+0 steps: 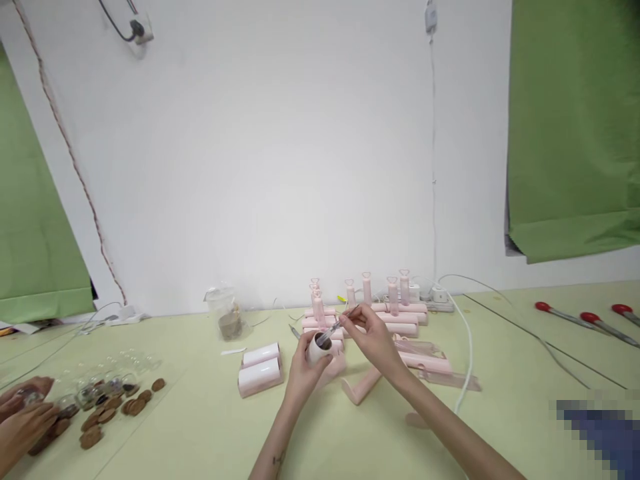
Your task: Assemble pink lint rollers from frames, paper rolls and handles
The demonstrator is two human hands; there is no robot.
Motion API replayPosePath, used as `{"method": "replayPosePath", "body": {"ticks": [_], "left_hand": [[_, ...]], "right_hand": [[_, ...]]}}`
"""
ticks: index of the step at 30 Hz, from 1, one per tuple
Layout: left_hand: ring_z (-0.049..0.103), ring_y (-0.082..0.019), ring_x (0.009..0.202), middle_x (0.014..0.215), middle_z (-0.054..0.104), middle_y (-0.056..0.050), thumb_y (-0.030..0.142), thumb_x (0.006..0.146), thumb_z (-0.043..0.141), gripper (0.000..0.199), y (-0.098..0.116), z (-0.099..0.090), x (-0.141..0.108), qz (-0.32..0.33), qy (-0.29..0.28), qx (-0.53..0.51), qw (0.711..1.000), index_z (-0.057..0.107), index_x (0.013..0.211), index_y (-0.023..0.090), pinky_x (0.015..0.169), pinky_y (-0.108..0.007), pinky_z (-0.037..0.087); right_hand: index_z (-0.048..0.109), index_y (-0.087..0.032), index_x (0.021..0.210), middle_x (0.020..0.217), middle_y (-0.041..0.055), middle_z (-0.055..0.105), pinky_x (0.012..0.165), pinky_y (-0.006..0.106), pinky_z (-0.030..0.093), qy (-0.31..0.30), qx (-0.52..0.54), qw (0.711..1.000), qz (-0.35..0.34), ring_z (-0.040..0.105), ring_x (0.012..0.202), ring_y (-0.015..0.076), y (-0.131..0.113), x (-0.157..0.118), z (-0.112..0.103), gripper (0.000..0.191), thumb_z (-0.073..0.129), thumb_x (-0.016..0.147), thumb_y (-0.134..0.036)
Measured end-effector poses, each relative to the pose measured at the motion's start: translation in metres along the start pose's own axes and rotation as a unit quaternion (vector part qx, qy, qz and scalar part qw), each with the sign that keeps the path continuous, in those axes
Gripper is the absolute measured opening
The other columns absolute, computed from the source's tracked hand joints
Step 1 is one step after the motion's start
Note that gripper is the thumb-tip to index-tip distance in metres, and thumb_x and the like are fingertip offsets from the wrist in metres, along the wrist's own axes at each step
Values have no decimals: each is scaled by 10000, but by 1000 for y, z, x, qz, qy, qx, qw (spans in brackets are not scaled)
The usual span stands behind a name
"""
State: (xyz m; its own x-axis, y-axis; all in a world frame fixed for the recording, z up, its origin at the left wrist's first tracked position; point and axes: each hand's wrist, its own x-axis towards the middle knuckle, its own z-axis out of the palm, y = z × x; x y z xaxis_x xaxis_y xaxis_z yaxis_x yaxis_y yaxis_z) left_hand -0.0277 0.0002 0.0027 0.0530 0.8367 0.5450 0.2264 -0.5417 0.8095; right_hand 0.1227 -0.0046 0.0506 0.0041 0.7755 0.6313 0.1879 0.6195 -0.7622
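My left hand is wrapped round a short pale tube, its dark open mouth tilted up toward my right hand. My right hand pinches a slender silvery, partly clear tool; its lower end reaches into the tube's mouth, and its exact kind is too small to tell. Just behind both hands lie several pink tubes, partly hidden by my hands. An L-shaped pink piece lies below my right wrist. Two glossy white-pink cylinders rest left of my left hand.
Small pink bottles with handle tops stand at the back. A clear bag sits left of them. At far left, another person's hands work beside brown discs and glass domes. A white cable and red-handled tools lie right.
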Motion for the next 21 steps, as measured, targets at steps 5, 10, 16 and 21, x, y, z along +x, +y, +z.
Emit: {"method": "replayPosePath", "body": {"ticks": [5, 10, 16, 21], "left_hand": [[526, -204, 996, 1026, 580, -43, 214, 646, 602, 372, 1, 5, 0, 2, -19, -43, 999, 503, 1004, 197, 873, -331, 387], [507, -202, 1038, 1076, 581, -31, 192, 618, 622, 398, -1, 4, -2, -7, -36, -19, 999, 542, 1008, 207, 922, -336, 356], [481, -190, 1075, 1098, 563, -27, 235, 667, 615, 397, -2, 0, 2, 29, 5, -4, 1000, 502, 1048, 227, 936, -310, 335], [454, -192, 1109, 1193, 479, -62, 294, 720, 574, 447, -12, -12, 7, 39, 93, -13, 995, 400, 1127, 230, 942, -315, 325]], "right_hand": [[588, -192, 586, 1087, 78, 556, 923, 406, 327, -73, -45, 996, 21, 453, 1082, 241, 10, -5, 13, 141, 577, 685, -292], [582, -177, 465, 1162, 88, 535, 916, 465, 315, -129, -57, 988, 59, 423, 1120, 289, 23, -6, 16, 230, 559, 674, -269], [615, -189, 726, 1151, 82, 540, 891, 374, 360, -83, -25, 996, 35, 469, 1078, 227, 6, 2, 2, 253, 463, 785, -382], [518, -202, 875, 1002, 65, 606, 864, 345, 393, 40, 62, 997, -10, 535, 964, 171, -22, 10, -20, 262, 346, 864, -399]]}}
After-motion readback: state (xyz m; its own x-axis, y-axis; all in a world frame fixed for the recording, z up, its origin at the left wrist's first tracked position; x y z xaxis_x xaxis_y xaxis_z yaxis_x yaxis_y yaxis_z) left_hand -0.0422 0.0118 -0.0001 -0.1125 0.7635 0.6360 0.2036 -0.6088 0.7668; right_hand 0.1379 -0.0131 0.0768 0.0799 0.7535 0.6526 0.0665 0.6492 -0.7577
